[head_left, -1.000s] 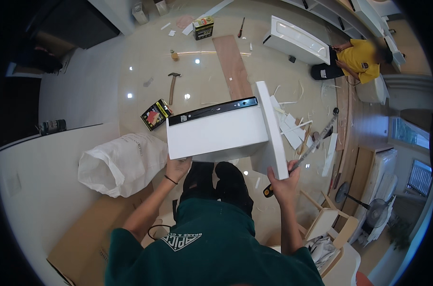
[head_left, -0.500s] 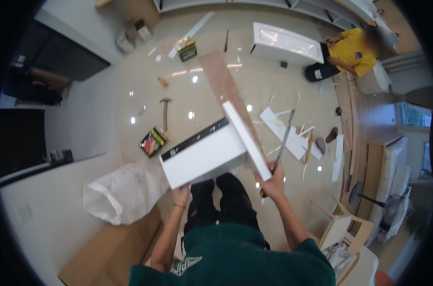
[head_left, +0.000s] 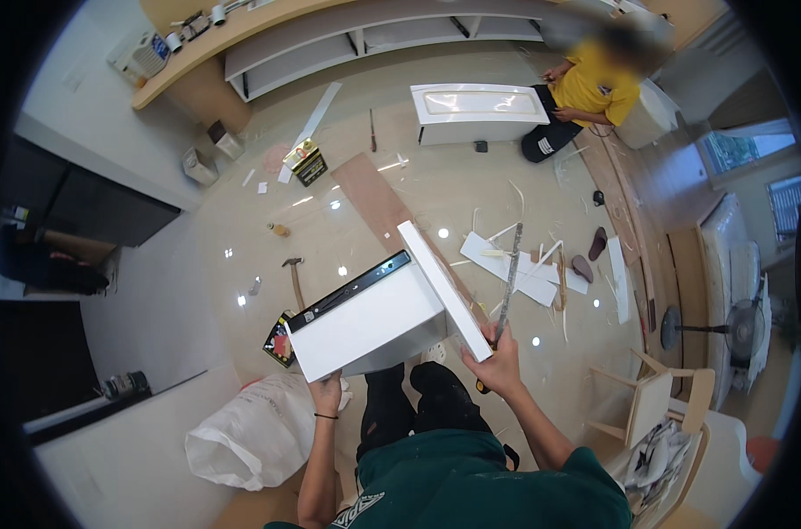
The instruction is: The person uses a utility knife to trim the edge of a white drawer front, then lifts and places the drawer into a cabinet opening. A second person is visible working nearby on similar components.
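Observation:
A white drawer (head_left: 369, 324) is held up in front of my legs, tilted, between both hands. Its broad front panel (head_left: 443, 289) faces right, and a dark slide rail (head_left: 352, 289) runs along its far upper edge. My left hand (head_left: 326, 394) grips the drawer's near left corner, its fingers partly hidden underneath. With my right hand (head_left: 497, 363) I hold the near end of the front panel together with a long, thin grey metal tool (head_left: 510, 286). That tool points away from me; a bit of its yellow and black handle shows below the hand.
A hammer (head_left: 294, 280) lies beyond the drawer, near an open box (head_left: 279, 342). White board offcuts (head_left: 510, 267) and strips litter the floor at right. A white sack (head_left: 259, 432) lies left, a wooden chair (head_left: 651, 401) right. A person in yellow (head_left: 599, 84) kneels by a white cabinet piece (head_left: 480, 113).
The view has shifted, showing more of the far shelving. The drawer's left end now overlaps the open box. Both hands keep their grip, and the metal tool stands more upright in the picture.

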`<state>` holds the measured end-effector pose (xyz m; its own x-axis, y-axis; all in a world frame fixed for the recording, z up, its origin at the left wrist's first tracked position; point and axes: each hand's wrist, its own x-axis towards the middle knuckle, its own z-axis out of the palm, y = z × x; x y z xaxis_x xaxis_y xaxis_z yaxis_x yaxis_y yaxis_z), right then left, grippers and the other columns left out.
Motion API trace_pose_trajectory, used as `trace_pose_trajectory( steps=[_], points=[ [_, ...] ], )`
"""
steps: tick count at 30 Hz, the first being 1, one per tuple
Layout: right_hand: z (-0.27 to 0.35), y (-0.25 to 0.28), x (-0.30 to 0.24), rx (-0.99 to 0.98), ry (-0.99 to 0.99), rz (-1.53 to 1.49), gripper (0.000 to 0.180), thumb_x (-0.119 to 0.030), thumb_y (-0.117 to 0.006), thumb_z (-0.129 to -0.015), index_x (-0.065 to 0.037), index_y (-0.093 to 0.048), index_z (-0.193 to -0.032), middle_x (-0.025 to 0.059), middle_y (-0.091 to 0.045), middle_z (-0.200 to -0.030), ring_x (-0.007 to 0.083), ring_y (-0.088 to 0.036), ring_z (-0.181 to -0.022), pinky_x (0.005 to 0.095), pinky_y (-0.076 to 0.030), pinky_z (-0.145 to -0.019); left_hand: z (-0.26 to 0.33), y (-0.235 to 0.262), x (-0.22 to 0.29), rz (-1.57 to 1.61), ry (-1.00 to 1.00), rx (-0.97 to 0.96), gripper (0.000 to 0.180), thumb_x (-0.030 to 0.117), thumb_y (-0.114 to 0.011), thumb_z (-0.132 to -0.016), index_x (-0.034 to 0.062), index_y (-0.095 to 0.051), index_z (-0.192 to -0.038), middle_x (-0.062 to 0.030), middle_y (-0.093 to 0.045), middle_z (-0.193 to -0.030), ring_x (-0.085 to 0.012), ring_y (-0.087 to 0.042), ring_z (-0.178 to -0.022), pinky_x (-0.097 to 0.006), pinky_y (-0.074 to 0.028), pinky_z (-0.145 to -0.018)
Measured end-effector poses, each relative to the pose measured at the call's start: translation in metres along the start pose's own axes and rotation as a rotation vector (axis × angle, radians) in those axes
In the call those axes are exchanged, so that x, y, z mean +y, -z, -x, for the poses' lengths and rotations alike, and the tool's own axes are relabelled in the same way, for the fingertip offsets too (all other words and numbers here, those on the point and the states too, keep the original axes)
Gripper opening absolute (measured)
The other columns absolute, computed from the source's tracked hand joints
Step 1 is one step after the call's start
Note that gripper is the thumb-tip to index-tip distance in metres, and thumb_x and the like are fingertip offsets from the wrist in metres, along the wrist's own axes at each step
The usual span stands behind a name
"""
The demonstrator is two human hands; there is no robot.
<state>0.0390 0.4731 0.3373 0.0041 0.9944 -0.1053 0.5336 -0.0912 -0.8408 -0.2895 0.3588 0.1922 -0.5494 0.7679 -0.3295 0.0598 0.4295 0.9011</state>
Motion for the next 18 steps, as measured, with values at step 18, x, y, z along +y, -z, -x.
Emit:
trace_pose_trajectory(
  steps=[18],
  points=[
    [-0.045, -0.054, 0.048, 0.071, -0.093, 0.098, 0.052, -0.012, -0.084, -0.073, -0.006, -0.038, -0.096, 0.0111, -0.058, -0.080, 0.0222, -0.061, -0.072, 0.0367, -0.053, -0.070, -0.108, -0.041, -0.050, -0.055, -0.053, -0.108, 0.040, -0.002, -0.075, -0.084, -0.0066, -0.061, -0.121, -0.0142, -0.068, -0.114, -0.0239, -0.063, -0.107, -0.037, -0.049, -0.097]
  ],
)
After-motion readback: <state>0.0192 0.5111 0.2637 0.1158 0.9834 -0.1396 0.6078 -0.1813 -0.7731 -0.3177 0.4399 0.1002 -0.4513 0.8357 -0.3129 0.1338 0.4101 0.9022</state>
